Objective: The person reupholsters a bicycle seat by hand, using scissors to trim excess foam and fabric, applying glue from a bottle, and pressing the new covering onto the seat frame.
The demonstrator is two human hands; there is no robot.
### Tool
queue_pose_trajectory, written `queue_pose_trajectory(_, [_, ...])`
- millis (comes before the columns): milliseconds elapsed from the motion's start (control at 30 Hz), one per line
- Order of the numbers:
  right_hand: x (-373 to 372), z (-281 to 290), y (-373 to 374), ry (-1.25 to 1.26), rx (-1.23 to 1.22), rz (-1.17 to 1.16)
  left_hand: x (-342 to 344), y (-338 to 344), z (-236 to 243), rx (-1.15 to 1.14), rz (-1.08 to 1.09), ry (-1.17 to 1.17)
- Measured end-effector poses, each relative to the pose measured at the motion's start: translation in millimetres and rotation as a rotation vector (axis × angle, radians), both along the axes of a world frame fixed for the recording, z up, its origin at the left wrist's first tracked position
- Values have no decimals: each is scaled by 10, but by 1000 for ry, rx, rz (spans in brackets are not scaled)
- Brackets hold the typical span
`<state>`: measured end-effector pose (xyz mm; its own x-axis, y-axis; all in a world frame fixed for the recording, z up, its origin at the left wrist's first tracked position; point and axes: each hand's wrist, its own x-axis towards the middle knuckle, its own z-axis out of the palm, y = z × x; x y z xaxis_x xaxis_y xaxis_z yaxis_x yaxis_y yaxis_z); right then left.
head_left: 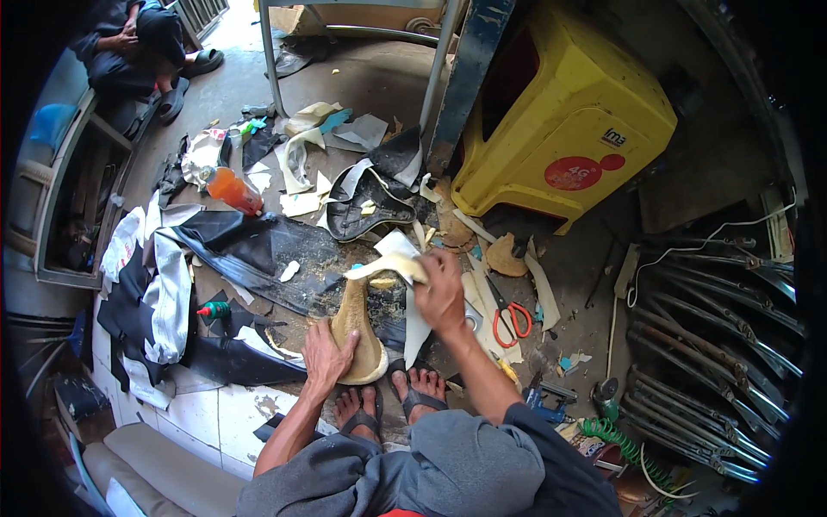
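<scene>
My left hand (326, 355) grips the lower part of a tan, saddle-shaped foam piece (359, 333), held upright between my feet. My right hand (439, 289) pinches a curled, cream-coloured strip (387, 268) at the top of that piece, with the strip reaching leftward across its narrow end. Red-handled scissors (513, 322) lie right of my right hand among pale offcuts. Behind the foam, a black seat shell (362, 215) holds scraps. A small green bottle with a red cap (217, 310) rests on dark material to the left.
A yellow plastic stool (564, 121) stands back right, metal tubes (706, 362) are stacked at right, and a blue tool (544, 398) lies near my right knee. An orange bottle (234, 195) lies among scraps. Another person (138, 52) sits back left. A cabinet (73, 198) edges the left.
</scene>
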<state>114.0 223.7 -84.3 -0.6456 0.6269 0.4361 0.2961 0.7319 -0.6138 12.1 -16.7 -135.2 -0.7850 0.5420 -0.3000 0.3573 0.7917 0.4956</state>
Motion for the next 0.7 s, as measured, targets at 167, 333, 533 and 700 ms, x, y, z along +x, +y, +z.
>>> queue_pose_trajectory(167, [335, 176, -504, -56, -442, 124, -71, 109, 250, 361, -73, -239])
queue_pose_trajectory(333, [362, 398, -608, -205, -969, 400, -15, 171, 439, 907, 435, -1172])
queue_pose_trajectory(533, [1064, -512, 523, -124, -288, -365, -197, -21, 508, 976, 561, -748])
queue_pose_trajectory(700, [1064, -592, 1105, -281, -244, -426, -441, -149, 531, 1084, 672, -730])
